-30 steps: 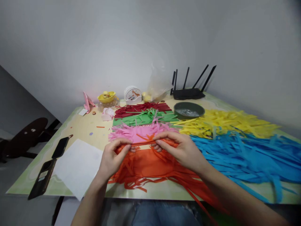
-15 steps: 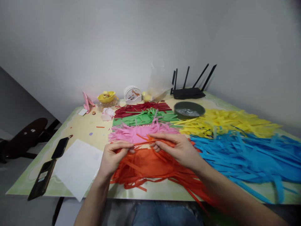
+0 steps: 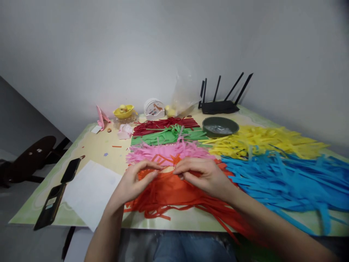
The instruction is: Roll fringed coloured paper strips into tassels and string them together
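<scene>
Both hands are dropping lower onto the orange paper strips [image 3: 169, 191] at the surface's near edge, the left hand [image 3: 131, 183] and right hand [image 3: 203, 174] pinching one thin strip, which is risking tearing or dragging loose pink strips [image 3: 166, 153] lying just beyond.

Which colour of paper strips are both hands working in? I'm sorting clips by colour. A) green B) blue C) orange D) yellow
C: the left hand and right hand both rest on the orange strips at the near table edge, with the pink strips just beyond.
</scene>
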Motion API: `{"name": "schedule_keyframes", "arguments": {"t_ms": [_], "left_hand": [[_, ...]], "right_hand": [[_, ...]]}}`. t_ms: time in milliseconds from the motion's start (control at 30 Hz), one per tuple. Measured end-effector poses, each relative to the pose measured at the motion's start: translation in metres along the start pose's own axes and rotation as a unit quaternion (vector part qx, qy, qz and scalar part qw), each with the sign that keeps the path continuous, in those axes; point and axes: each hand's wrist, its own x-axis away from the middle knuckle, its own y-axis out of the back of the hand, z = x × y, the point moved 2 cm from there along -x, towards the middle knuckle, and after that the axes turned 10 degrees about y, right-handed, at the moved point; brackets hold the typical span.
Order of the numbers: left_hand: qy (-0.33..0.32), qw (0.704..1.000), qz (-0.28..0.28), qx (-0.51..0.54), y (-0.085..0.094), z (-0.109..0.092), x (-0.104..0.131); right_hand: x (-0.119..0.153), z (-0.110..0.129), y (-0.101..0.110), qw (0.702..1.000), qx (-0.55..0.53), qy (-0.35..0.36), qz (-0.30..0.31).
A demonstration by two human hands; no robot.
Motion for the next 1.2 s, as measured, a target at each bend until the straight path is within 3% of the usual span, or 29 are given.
{"name": "schedule_keyframes", "arguments": {"t_ms": [167,267,333,400,467,567,667,733,867,967,1033,1100,1200], "left_hand": [[0.017,0.997,0.070,-0.035,-0.010,-0.011,-0.013],[-0.002,0.995,0.047,-0.084,-0.012,-0.009,-0.014],[-0.051,0.986,-0.003,-0.161,-0.012,-0.006,-0.013],[-0.146,0.948,-0.078,-0.271,-0.011,-0.005,-0.012],[-0.264,0.881,-0.147,-0.364,-0.012,-0.005,-0.010],[-0.389,0.796,-0.203,-0.417,-0.015,-0.006,-0.009],[-0.427,0.770,-0.230,-0.415,-0.020,-0.005,-0.011],[-0.413,0.786,-0.255,-0.384,-0.023,-0.001,-0.014],[-0.323,0.866,-0.319,-0.210,-0.031,0.006,-0.024],[-0.219,0.910,-0.348,-0.053,-0.035,0.005,-0.034],[-0.136,0.932,-0.335,0.034,-0.038,0.004,-0.042],[-0.068,0.941,-0.315,0.099,-0.042,0.006,-0.050],[-0.011,0.929,-0.335,0.158,-0.049,0.017,-0.061]], "right_hand": [[-0.001,0.006,0.001,0.998,0.020,0.058,0.015],[0.004,0.006,0.003,0.997,0.032,0.070,0.017],[0.007,0.004,0.007,0.998,0.036,0.047,0.024],[0.006,-0.001,0.011,0.999,0.014,-0.025,0.043],[0.000,-0.007,0.013,0.989,-0.042,-0.125,0.064],[-0.012,-0.014,0.007,0.951,-0.174,-0.222,0.126],[-0.017,-0.017,-0.007,0.910,-0.290,-0.259,0.141],[-0.016,-0.017,-0.015,0.905,-0.319,-0.268,0.088],[-0.019,-0.016,-0.022,0.914,-0.345,-0.213,-0.026],[-0.030,-0.018,-0.020,0.914,-0.364,-0.169,-0.062],[-0.038,-0.021,-0.016,0.932,-0.319,-0.153,-0.077],[-0.043,-0.024,-0.013,0.956,-0.241,-0.142,-0.094],[-0.045,-0.028,-0.014,0.979,-0.131,-0.129,-0.092]]}}
